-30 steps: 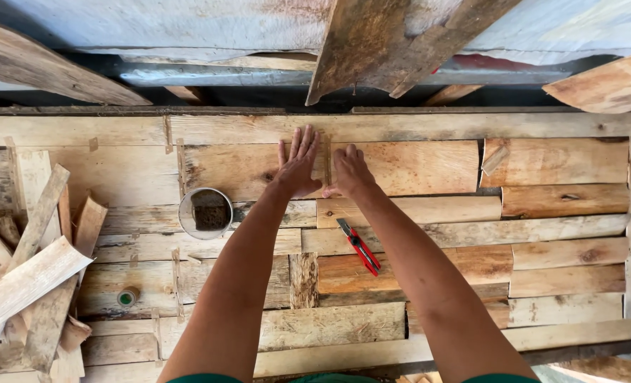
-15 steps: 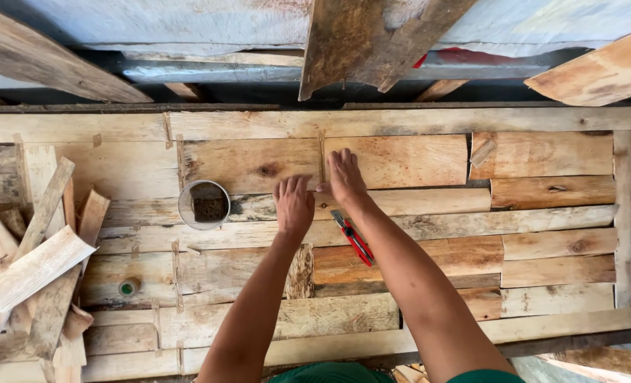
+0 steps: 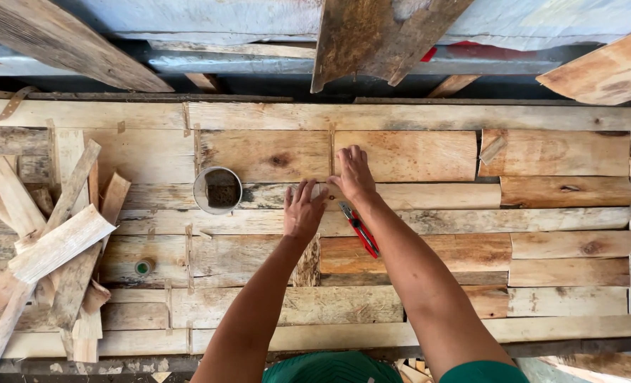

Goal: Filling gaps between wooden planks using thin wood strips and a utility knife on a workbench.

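Note:
I look down on a panel of wooden strips (image 3: 429, 220) laid side by side. My left hand (image 3: 302, 210) lies flat on a pale strip near the middle, fingers spread. Just right of it, my right hand (image 3: 353, 174) presses on the wider board (image 3: 414, 154) above, fingertips near the seam between two boards. Neither hand holds anything. A red-handled utility knife (image 3: 360, 229) rests on the strips just below my right wrist.
A small round tin (image 3: 218, 190) with dark contents stands left of my hands. A little green-capped bottle (image 3: 144, 267) lies lower left. Loose wood offcuts (image 3: 53, 245) are piled at the left. Rough planks (image 3: 372, 35) lean overhead at the back.
My left hand has slid down from the upper board to the strip below. My right hand stayed near the seam.

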